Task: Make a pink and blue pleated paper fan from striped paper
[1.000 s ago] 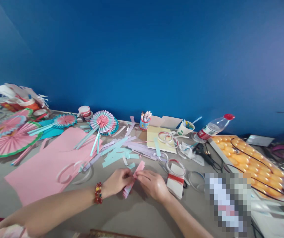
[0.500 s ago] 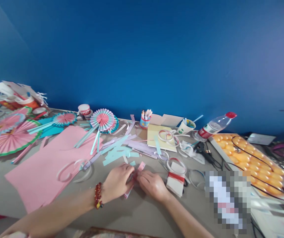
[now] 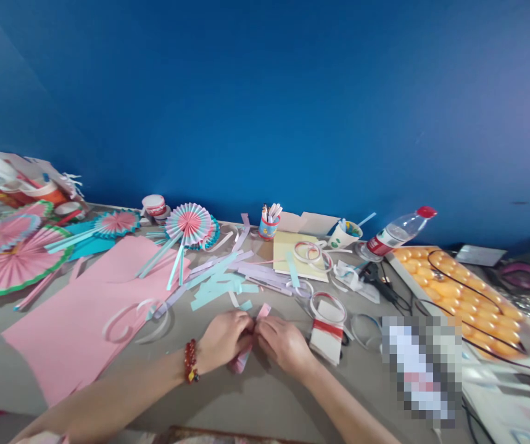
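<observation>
Close together over the grey table, my left hand (image 3: 227, 339) and my right hand (image 3: 283, 342) both have their fingers closed on a narrow pink folded paper strip (image 3: 241, 359). One end of the strip pokes out above the fingertips, the other below my left hand; its middle is hidden. A red beaded bracelet (image 3: 191, 361) circles my left wrist. Pale blue paper strips (image 3: 218, 287) lie just beyond my hands. Right of my right hand is a white card wound with red ribbon (image 3: 327, 333).
Pink paper sheets (image 3: 84, 320) and paper fans (image 3: 188, 225) cover the left. At the back stand a pencil cup (image 3: 268, 228), a paper cup (image 3: 344, 235) and a tilted bottle (image 3: 397, 234). A glue gun (image 3: 378, 277) and a tray of orange bumps (image 3: 459, 296) are on the right.
My left hand has turned slightly and more of the strip's lower end shows beneath it. My right hand stays nearly in place. The view has shifted a little.
</observation>
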Motion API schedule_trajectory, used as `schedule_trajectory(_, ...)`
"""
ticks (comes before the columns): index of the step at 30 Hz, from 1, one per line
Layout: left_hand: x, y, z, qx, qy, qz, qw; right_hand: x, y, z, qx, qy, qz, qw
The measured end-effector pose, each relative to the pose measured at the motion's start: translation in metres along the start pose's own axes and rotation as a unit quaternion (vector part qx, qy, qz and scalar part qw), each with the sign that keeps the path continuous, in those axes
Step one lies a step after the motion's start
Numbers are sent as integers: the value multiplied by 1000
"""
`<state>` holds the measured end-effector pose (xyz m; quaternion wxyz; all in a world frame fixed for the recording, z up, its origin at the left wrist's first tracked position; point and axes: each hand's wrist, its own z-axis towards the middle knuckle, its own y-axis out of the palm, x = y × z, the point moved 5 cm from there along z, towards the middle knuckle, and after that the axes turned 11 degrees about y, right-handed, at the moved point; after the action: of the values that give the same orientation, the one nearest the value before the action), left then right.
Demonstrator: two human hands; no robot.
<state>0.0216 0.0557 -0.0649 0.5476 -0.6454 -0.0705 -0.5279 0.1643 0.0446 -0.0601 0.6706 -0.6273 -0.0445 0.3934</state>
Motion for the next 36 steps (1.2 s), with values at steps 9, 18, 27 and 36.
schedule_trajectory(9, 2, -2, 7, -63, -15, 90, 994, 3, -6, -4, -18, 122, 113, 986)
schedule_trajectory(18, 2, -5, 8, -71, -5, 83, 994, 5, -5, -11, -3, 167, 141, 976)
schedule_trajectory(27, 3, -7, 9, -94, -10, 68, 993, 3, -4, -11, 11, 177, 140, 974)
schedule_trajectory(36, -3, -12, 24, -171, -5, 70, 983, 3, -21, -9, 72, 124, 73, 987)
